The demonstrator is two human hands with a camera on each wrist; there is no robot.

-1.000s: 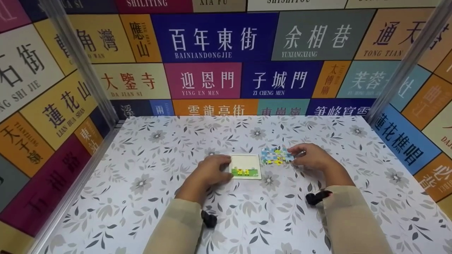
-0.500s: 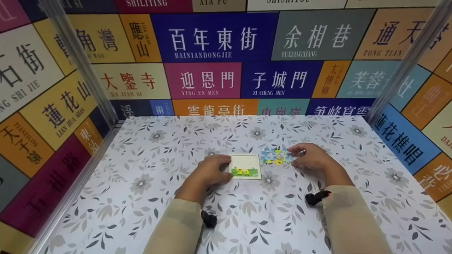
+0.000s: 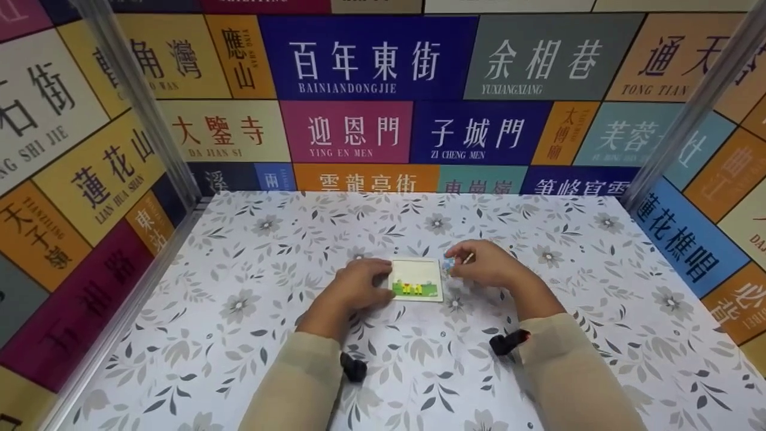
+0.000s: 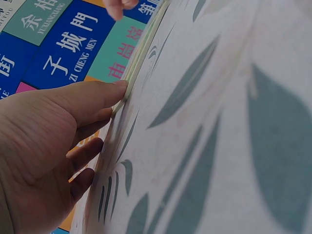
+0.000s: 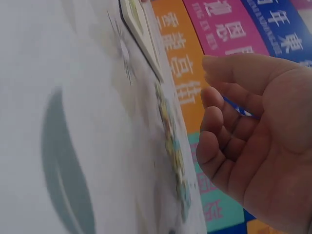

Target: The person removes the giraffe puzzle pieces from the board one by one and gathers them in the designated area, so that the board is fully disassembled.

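A pale-framed puzzle board [image 3: 416, 269] lies flat, with green and yellow pieces along its front edge and a bare upper part. My left hand [image 3: 358, 287] grips its left side between thumb and fingers; in the left wrist view the thumb lies against the thin board edge [image 4: 139, 51]. Just right of the board, my right hand [image 3: 488, 264] pinches a small pale piece [image 3: 469, 258] over the loose blue pieces [image 3: 447, 264], mostly hiding them. The right wrist view shows the right hand [image 5: 263, 122] above the loose pieces [image 5: 173, 151], its fingertips partly hidden.
A white tablecloth [image 3: 269, 239] with grey flowers and leaves covers the table. Behind and at both sides stand panels [image 3: 365, 57] with coloured, lettered blocks, and clear upright strips run at the corners.
My right hand has moved left from the right side of the loose pieces to above them, near the board, and now pinches a piece. My left hand stays at the board; the head view has shifted slightly.
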